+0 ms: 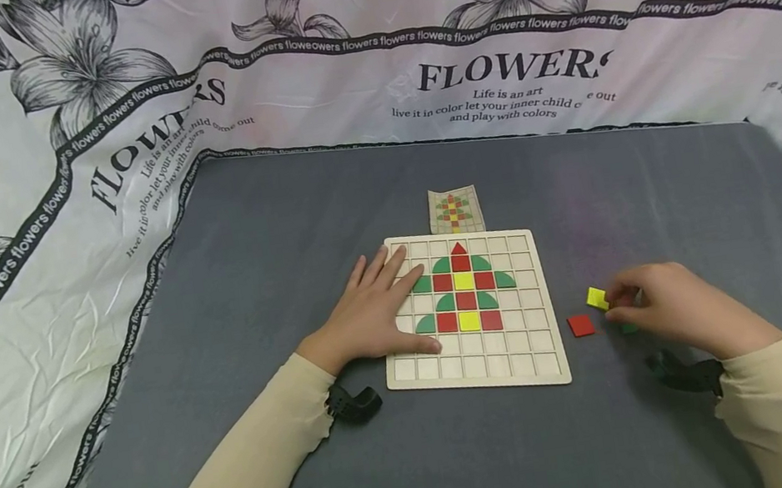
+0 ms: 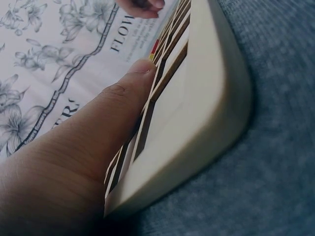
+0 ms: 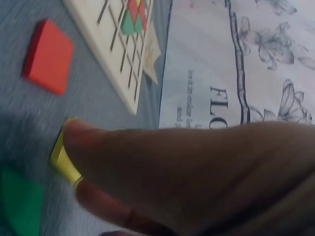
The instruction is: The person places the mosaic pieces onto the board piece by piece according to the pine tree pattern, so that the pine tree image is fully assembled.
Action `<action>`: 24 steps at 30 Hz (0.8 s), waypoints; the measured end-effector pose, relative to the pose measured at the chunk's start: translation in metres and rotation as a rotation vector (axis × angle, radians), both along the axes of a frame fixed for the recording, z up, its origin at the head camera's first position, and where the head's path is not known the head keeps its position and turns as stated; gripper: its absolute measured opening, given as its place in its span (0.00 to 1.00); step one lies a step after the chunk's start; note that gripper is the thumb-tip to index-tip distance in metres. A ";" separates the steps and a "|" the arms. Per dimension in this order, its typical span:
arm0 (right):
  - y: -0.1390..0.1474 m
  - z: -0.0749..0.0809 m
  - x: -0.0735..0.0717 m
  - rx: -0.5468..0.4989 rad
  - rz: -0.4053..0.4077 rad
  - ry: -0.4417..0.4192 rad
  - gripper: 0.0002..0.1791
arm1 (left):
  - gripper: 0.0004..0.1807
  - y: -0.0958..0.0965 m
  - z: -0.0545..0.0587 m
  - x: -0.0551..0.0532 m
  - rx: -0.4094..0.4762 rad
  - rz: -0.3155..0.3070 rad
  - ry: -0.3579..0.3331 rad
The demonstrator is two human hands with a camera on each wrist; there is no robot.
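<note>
A square wooden grid board (image 1: pixel 486 373) lies on the table, bearing red, yellow and green tiles arranged in a tree-like pattern. My left hand (image 1: pixel 371 314) rests on its left side with fingers spread; in the left wrist view the thumb (image 2: pixel 123 98) lies over the grid. To the right of the board, my right hand (image 1: pixel 674 311) is low among loose tiles, fingers bent towards the thumb. Its fingertips are at a yellow tile (image 3: pixel 66 162); whether they pinch it is unclear. A red tile (image 3: pixel 49 56) and a partly covered green tile (image 3: pixel 20 201) lie beside it.
A small pattern card (image 1: pixel 455 211) sits against the board's far edge, showing a similar coloured design. The grey tabletop (image 1: pixel 283 235) surrounds the board. Flower-printed cloth (image 1: pixel 338 92) hangs along the back and sides.
</note>
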State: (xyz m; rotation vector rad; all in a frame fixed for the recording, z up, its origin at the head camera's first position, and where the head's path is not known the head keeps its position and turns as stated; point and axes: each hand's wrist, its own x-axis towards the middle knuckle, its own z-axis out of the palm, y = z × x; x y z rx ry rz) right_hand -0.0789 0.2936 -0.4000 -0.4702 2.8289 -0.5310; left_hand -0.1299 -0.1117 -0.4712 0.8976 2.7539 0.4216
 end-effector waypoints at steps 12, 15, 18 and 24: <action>0.019 -0.012 0.009 0.051 -0.063 -0.075 0.12 | 0.66 -0.001 -0.003 -0.001 0.007 0.000 0.000; 0.019 -0.012 0.010 0.042 -0.063 -0.071 0.12 | 0.66 -0.001 -0.004 -0.001 0.009 0.001 0.001; 0.018 -0.012 0.011 0.038 -0.062 -0.069 0.13 | 0.66 -0.001 -0.004 -0.001 0.010 0.000 0.005; 0.016 -0.012 0.013 0.009 -0.050 -0.060 0.15 | 0.67 0.000 -0.003 -0.002 0.010 0.000 0.003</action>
